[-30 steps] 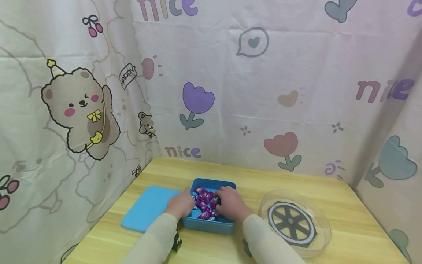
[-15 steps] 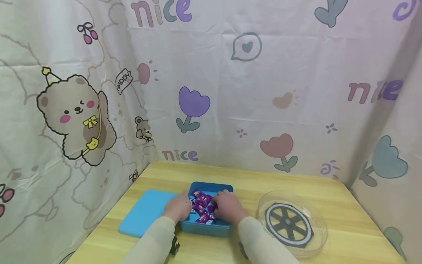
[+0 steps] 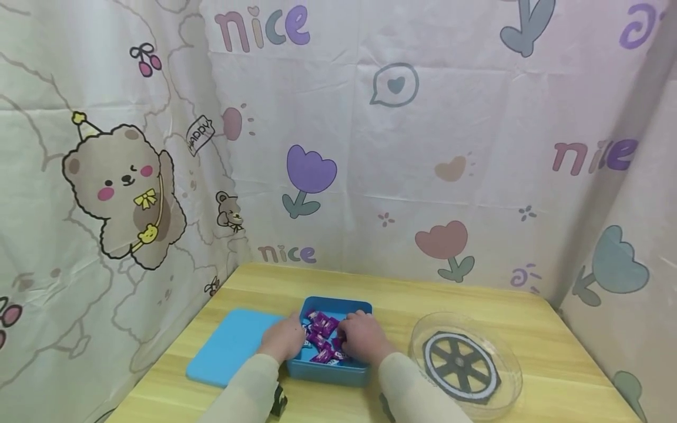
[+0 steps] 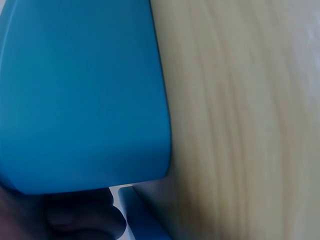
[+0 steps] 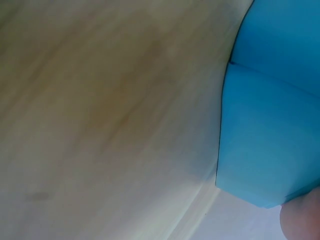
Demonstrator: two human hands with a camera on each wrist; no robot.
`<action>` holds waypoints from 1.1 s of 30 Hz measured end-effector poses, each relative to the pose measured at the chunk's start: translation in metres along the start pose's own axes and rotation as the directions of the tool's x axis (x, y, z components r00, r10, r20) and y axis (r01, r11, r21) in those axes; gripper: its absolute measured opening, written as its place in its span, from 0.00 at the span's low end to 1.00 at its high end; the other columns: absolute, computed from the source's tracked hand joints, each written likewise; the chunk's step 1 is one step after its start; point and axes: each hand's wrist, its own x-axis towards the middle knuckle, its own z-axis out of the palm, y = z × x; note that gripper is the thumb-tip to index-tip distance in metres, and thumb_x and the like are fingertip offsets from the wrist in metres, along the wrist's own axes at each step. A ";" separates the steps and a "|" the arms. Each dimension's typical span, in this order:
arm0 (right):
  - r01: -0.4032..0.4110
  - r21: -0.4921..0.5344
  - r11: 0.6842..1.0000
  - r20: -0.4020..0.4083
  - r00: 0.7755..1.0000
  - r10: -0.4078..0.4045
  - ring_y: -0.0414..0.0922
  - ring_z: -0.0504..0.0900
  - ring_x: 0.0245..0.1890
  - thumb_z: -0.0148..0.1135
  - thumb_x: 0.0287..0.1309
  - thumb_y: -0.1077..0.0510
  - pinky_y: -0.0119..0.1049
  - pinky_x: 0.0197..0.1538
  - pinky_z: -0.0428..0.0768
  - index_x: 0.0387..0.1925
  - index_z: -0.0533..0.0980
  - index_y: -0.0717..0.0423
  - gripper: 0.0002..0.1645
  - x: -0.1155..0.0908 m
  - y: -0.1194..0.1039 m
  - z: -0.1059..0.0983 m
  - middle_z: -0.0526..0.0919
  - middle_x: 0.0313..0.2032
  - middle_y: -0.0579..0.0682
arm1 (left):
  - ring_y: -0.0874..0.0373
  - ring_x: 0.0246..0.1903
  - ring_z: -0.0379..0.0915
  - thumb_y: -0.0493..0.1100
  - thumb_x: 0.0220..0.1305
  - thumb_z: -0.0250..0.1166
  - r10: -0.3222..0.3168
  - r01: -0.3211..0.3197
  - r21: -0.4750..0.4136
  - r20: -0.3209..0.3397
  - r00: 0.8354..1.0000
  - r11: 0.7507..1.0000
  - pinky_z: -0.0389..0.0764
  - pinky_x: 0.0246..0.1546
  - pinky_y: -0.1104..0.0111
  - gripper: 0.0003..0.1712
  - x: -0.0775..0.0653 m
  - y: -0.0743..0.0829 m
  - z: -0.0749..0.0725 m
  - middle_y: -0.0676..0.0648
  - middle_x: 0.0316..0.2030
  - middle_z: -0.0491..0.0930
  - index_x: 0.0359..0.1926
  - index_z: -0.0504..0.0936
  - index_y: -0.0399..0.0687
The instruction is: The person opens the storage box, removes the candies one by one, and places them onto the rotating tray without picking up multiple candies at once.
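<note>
An open blue plastic box stands on the table, holding several purple and blue-white wrapped candies. My left hand grips the box's left side at the rim; in the left wrist view its curled fingers show past the edge of the blue wall. Over the right rim, my right hand reaches in among the candies with bent fingers. Its fingertips are hidden, so whether it pinches a candy cannot be seen. The right wrist view shows mostly the box's outer wall and part of that hand.
A flat light-blue lid lies left of the box, partly behind the left forearm. To the right stands a clear round tray with a dark spoked wheel pattern in it. Printed curtains enclose the wooden table at back and sides.
The view has tilted slightly upward. My right hand has shifted a little nearer to me along the box, and the dark gap between its fingers has gone from sight. My left hand stays at the rim.
</note>
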 end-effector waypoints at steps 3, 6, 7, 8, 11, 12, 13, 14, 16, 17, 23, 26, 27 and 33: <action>0.001 0.001 1.000 -0.004 1.000 -0.001 0.40 0.69 0.34 0.75 0.54 0.49 0.37 0.43 0.73 0.33 0.84 0.42 0.07 0.000 0.001 0.003 0.76 0.29 0.36 | 0.33 0.62 0.69 0.41 0.71 0.50 0.004 -0.003 0.004 -0.004 1.000 1.000 0.71 0.59 0.39 0.31 0.000 -0.001 0.001 0.32 0.65 0.72 0.71 0.65 0.29; -0.007 0.019 1.000 -0.017 1.000 0.008 0.40 0.68 0.34 0.75 0.53 0.50 0.37 0.42 0.72 0.32 0.83 0.43 0.07 -0.002 0.003 0.003 0.75 0.28 0.36 | 0.33 0.61 0.71 0.41 0.72 0.49 0.012 -0.012 0.010 -0.002 1.000 1.000 0.72 0.58 0.39 0.31 0.000 0.001 0.003 0.32 0.65 0.72 0.71 0.65 0.29; -0.013 0.034 0.999 -0.021 1.000 0.013 0.40 0.68 0.34 0.74 0.54 0.50 0.37 0.42 0.72 0.32 0.83 0.43 0.07 -0.003 0.004 0.002 0.74 0.28 0.36 | 0.34 0.61 0.71 0.41 0.72 0.49 0.017 -0.017 0.014 -0.002 1.000 1.000 0.72 0.58 0.40 0.31 0.001 0.002 0.003 0.32 0.65 0.73 0.71 0.64 0.29; -0.014 0.056 0.998 -0.028 0.999 0.015 0.40 0.69 0.34 0.74 0.54 0.50 0.38 0.42 0.72 0.32 0.83 0.43 0.06 -0.004 0.004 0.001 0.74 0.27 0.36 | 0.34 0.60 0.72 0.41 0.72 0.49 0.018 -0.018 0.017 -0.001 1.000 1.000 0.73 0.58 0.40 0.31 0.001 0.003 0.004 0.32 0.64 0.73 0.71 0.64 0.29; -0.044 0.146 0.988 -0.037 0.998 0.050 0.40 0.69 0.36 0.72 0.56 0.50 0.38 0.44 0.75 0.34 0.82 0.42 0.06 -0.004 0.006 -0.001 0.74 0.29 0.36 | 0.34 0.60 0.72 0.41 0.72 0.49 0.011 -0.011 0.016 0.003 1.000 1.000 0.73 0.57 0.40 0.32 0.002 0.004 0.003 0.32 0.64 0.73 0.72 0.63 0.29; -0.055 0.179 0.982 -0.041 0.997 0.063 0.40 0.70 0.37 0.71 0.58 0.49 0.38 0.45 0.76 0.35 0.81 0.42 0.06 -0.004 0.007 -0.001 0.74 0.31 0.36 | 0.34 0.60 0.72 0.41 0.72 0.48 0.006 -0.006 0.011 0.004 1.000 1.000 0.74 0.57 0.40 0.32 0.002 0.004 0.003 0.32 0.64 0.73 0.72 0.63 0.29; -0.062 0.218 0.974 -0.049 0.996 0.075 0.40 0.70 0.38 0.71 0.59 0.50 0.39 0.46 0.77 0.37 0.81 0.43 0.06 -0.004 0.007 -0.001 0.75 0.32 0.37 | 0.34 0.60 0.72 0.41 0.72 0.49 0.004 -0.004 0.009 0.003 1.000 1.000 0.74 0.56 0.40 0.32 0.002 0.004 0.002 0.32 0.64 0.73 0.72 0.63 0.29; -0.068 0.252 0.965 -0.061 0.994 0.086 0.40 0.71 0.39 0.70 0.59 0.50 0.40 0.47 0.79 0.38 0.81 0.43 0.07 -0.004 0.008 -0.001 0.75 0.33 0.37 | 0.34 0.60 0.72 0.41 0.72 0.48 0.004 -0.004 0.009 0.004 1.000 1.000 0.74 0.56 0.40 0.32 0.002 0.004 0.002 0.32 0.64 0.73 0.72 0.63 0.29; -0.075 0.315 0.946 -0.088 0.990 0.108 0.41 0.72 0.42 0.70 0.60 0.51 0.41 0.49 0.80 0.40 0.81 0.44 0.08 -0.003 0.009 -0.003 0.76 0.36 0.38 | 0.34 0.60 0.72 0.41 0.72 0.49 0.006 -0.006 0.009 0.004 1.000 1.000 0.74 0.56 0.40 0.32 0.002 0.004 0.000 0.32 0.65 0.73 0.73 0.63 0.29; -0.070 0.338 0.939 -0.108 0.988 0.112 0.41 0.72 0.43 0.70 0.61 0.52 0.42 0.51 0.80 0.41 0.81 0.44 0.08 -0.003 0.010 -0.004 0.77 0.37 0.38 | 0.34 0.60 0.72 0.41 0.72 0.49 0.007 -0.007 0.006 0.002 1.000 1.000 0.74 0.56 0.40 0.32 0.002 0.004 0.000 0.32 0.65 0.73 0.72 0.63 0.30; -0.043 0.400 0.916 -0.183 0.975 0.125 0.43 0.74 0.42 0.70 0.61 0.54 0.44 0.52 0.79 0.40 0.80 0.46 0.07 -0.005 0.015 -0.024 0.78 0.36 0.39 | 0.35 0.60 0.72 0.42 0.72 0.50 0.002 -0.002 0.014 -0.006 1.000 1.000 0.74 0.55 0.39 0.32 0.004 0.004 0.000 0.33 0.63 0.74 0.72 0.64 0.30; -0.046 0.395 0.917 -0.188 0.974 0.130 0.42 0.75 0.40 0.70 0.60 0.54 0.44 0.50 0.80 0.40 0.80 0.46 0.07 -0.009 0.022 -0.038 0.79 0.36 0.40 | 0.35 0.60 0.72 0.42 0.72 0.50 -0.006 0.006 0.011 -0.010 1.000 1.000 0.74 0.56 0.39 0.31 0.003 0.004 0.000 0.32 0.63 0.74 0.72 0.64 0.30; -0.047 0.390 0.919 -0.191 0.973 0.131 0.43 0.75 0.40 0.71 0.60 0.54 0.44 0.49 0.80 0.39 0.81 0.47 0.07 -0.010 0.025 -0.042 0.79 0.36 0.41 | 0.35 0.61 0.72 0.41 0.72 0.50 -0.009 0.009 0.006 -0.011 1.000 1.000 0.73 0.56 0.39 0.31 0.002 0.004 0.000 0.32 0.64 0.74 0.72 0.64 0.29; -0.138 0.384 0.913 -0.180 0.959 0.220 0.44 0.76 0.38 0.73 0.57 0.56 0.44 0.47 0.80 0.35 0.79 0.44 0.08 -0.026 0.059 -0.054 0.79 0.34 0.40 | 0.35 0.63 0.69 0.41 0.72 0.50 -0.013 0.013 -0.003 -0.013 1.000 1.000 0.71 0.60 0.40 0.31 -0.003 0.000 0.001 0.33 0.65 0.72 0.71 0.65 0.30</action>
